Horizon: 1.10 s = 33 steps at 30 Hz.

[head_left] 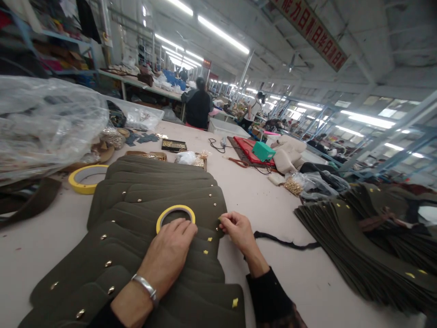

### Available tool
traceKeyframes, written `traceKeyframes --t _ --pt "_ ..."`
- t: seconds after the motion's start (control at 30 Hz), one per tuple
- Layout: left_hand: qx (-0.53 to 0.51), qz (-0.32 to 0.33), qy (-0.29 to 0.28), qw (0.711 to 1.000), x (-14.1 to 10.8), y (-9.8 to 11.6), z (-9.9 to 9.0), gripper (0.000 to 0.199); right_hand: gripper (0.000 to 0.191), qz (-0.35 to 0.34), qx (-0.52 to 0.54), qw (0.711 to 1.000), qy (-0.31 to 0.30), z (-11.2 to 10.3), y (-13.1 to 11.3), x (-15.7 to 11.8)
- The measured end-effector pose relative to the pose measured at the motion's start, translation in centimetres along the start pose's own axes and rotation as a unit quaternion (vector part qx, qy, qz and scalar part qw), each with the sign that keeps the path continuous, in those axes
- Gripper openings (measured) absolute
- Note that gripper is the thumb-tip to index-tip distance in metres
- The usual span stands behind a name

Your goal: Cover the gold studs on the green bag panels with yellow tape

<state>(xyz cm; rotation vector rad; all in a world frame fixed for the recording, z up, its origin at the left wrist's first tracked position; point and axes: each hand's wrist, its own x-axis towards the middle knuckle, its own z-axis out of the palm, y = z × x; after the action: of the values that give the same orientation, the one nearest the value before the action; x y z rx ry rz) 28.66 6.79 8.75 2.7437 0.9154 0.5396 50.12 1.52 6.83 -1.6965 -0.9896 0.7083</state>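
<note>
Dark olive panels (136,218) lie overlapped in a row before me, with gold metal studs along their edges. My left hand (170,246) has its fingers closed over the near rim of a roll of yellow tape (164,213), which rests on the panels. Thumb and forefinger of my right hand (238,230) are pinched on a small piece of yellow tape (220,219) at the right edge of a panel, close to a gold stud (216,229). Yellow tape bits (209,239) stick to nearer panels, including one piece (235,302) low on the right.
A larger yellow tape roll (88,187) lies left of the panels. Behind them are a tray of gold studs (174,145) and small boxes. More olive panels (368,237) are stacked at right, near a black strap (287,241). Plastic bags (48,123) bulge at left. Other people work farther off.
</note>
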Motion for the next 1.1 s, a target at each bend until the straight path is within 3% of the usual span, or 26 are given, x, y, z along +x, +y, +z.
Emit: traceKeyframes --t 0.17,0.27,0.5,0.7,0.83,0.93,1.1 --pt "0.004 -0.031 -0.089 0.996 0.3 0.2 -0.8 0.027 0.015 0.071 -0.08 0.99 -0.092 -0.5 0.2 -0.4" --pt "0.009 -0.038 -0.111 0.993 0.2 0.4 -1.0 0.032 0.013 0.066 -0.116 0.985 -0.109 -0.6 0.0 -0.7" --pt "0.008 -0.041 -0.12 0.992 0.1 0.4 -0.9 0.033 0.016 -0.091 -0.257 0.959 -0.074 0.1 -0.6 -1.3" --pt "0.015 -0.035 -0.124 0.991 0.1 0.5 -0.9 0.031 0.011 -0.126 -0.357 0.924 -0.058 0.8 -0.6 -1.5" --pt "0.019 -0.039 -0.126 0.991 0.0 0.5 -1.0 0.033 0.027 -0.139 -0.355 0.924 -0.022 -0.1 -0.4 -1.4" --pt "0.021 -0.037 -0.128 0.991 0.1 0.5 -1.1 0.034 0.008 -0.218 -0.308 0.925 -0.049 -1.0 -0.3 -1.4" --pt "0.021 -0.041 -0.122 0.991 0.2 0.5 -1.0 0.034 0.017 -0.31 -0.374 0.867 -0.113 -0.9 -0.2 -1.8"
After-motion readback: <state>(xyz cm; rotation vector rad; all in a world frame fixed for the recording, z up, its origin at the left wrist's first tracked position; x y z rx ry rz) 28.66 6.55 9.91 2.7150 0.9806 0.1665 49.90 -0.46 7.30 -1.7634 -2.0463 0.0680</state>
